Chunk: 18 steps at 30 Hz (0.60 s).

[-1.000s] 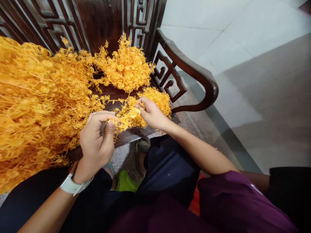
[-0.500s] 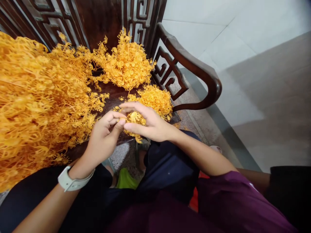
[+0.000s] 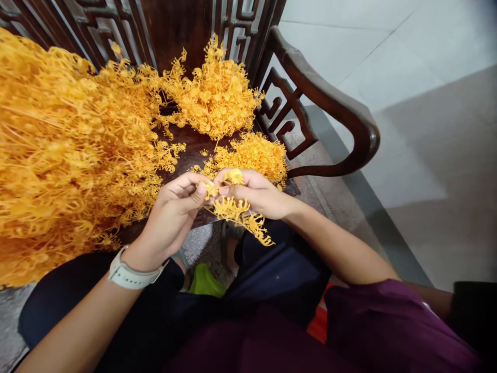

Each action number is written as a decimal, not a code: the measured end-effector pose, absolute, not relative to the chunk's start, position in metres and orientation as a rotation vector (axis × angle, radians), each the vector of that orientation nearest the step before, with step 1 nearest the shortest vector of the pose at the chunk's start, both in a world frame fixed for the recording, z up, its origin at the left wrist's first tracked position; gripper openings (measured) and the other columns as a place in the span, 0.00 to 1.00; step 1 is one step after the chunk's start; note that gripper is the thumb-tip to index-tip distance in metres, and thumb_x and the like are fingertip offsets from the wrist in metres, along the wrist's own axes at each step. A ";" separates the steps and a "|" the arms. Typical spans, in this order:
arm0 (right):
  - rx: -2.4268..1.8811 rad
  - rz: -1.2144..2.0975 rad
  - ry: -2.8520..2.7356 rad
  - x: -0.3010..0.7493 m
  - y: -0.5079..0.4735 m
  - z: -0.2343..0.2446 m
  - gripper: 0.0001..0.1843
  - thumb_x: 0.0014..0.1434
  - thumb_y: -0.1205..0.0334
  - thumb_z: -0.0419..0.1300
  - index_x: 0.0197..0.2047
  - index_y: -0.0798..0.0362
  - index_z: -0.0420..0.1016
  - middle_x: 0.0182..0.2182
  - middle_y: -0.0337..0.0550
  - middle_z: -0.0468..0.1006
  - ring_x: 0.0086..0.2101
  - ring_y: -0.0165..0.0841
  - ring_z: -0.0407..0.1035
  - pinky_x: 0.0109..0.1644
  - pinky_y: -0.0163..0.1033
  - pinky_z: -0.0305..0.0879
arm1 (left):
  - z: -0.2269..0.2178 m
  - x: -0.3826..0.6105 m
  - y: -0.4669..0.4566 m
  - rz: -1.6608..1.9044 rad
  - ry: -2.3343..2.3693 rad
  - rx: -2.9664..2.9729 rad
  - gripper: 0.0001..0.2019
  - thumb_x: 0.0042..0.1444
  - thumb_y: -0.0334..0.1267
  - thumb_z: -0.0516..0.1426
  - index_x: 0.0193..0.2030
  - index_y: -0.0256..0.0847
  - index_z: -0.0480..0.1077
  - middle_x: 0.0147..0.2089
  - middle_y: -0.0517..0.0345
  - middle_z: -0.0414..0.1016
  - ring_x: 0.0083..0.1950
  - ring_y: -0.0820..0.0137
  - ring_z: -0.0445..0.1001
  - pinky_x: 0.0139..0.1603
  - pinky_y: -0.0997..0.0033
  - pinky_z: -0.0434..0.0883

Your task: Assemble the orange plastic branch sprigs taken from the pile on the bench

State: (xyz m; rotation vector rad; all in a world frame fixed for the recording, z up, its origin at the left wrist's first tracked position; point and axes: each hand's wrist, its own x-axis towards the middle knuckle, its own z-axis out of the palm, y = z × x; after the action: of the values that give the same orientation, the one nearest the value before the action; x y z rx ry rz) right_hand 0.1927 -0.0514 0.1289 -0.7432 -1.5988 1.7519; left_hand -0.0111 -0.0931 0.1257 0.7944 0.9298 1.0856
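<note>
A yellow-orange plastic flower sprig with small curled tips hangs between my hands, above the front edge of the bench seat. My left hand, with a pale watch strap at the wrist, is closed, its thumb and forefinger pinching the sprig's left end. My right hand grips the same sprig from the right, thumb over it, fingertips almost meeting those of the left. One bloom pokes up over the right fingers. Just behind the hands lies a low heap of loose matching flower heads.
A large pile of the same sprigs fills the left side. Another bunch leans near the dark wooden backrest. A curved armrest bounds the seat on the right. Something bright green is below, between my legs.
My right hand has closed from a loosely curved shape onto the sprig, which now shows spread out below the fingers. The view has shifted, so the bench appears further right.
</note>
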 end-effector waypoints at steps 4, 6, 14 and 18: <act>-0.755 1.866 -1.519 0.191 -0.052 0.132 0.05 0.67 0.60 0.65 0.40 0.51 0.77 0.36 0.38 0.77 0.39 0.32 0.70 0.46 0.39 0.66 | 0.128 -0.010 -0.092 1.088 0.858 0.687 0.07 0.53 0.30 0.72 0.36 0.44 0.82 0.35 0.59 0.78 0.37 0.70 0.74 0.41 0.70 0.75; -0.733 1.893 -1.505 0.189 -0.053 0.134 0.04 0.67 0.61 0.64 0.40 0.51 0.76 0.35 0.38 0.77 0.39 0.32 0.71 0.47 0.39 0.67 | 0.128 -0.011 -0.092 1.087 0.806 0.662 0.08 0.53 0.28 0.72 0.36 0.44 0.82 0.35 0.59 0.78 0.37 0.70 0.75 0.42 0.70 0.76; -0.636 1.749 -1.565 0.180 -0.059 0.125 0.09 0.69 0.61 0.70 0.40 0.52 0.73 0.34 0.36 0.73 0.34 0.29 0.66 0.42 0.37 0.65 | 0.125 -0.013 -0.092 1.065 0.833 0.820 0.07 0.54 0.34 0.74 0.35 0.44 0.82 0.34 0.59 0.77 0.36 0.69 0.72 0.42 0.68 0.74; -0.656 1.684 -1.589 0.180 -0.059 0.123 0.10 0.67 0.63 0.72 0.38 0.54 0.74 0.34 0.36 0.70 0.34 0.27 0.62 0.41 0.35 0.63 | 0.124 -0.018 -0.093 1.066 0.889 0.870 0.07 0.56 0.35 0.76 0.38 0.45 0.84 0.36 0.60 0.79 0.38 0.70 0.72 0.42 0.69 0.71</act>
State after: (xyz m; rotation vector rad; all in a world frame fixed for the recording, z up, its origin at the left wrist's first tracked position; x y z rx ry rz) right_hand 0.1802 -0.0592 0.1231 -0.6558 -1.5893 1.6842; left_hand -0.0179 -0.0930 0.1243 0.8702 0.8888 1.0657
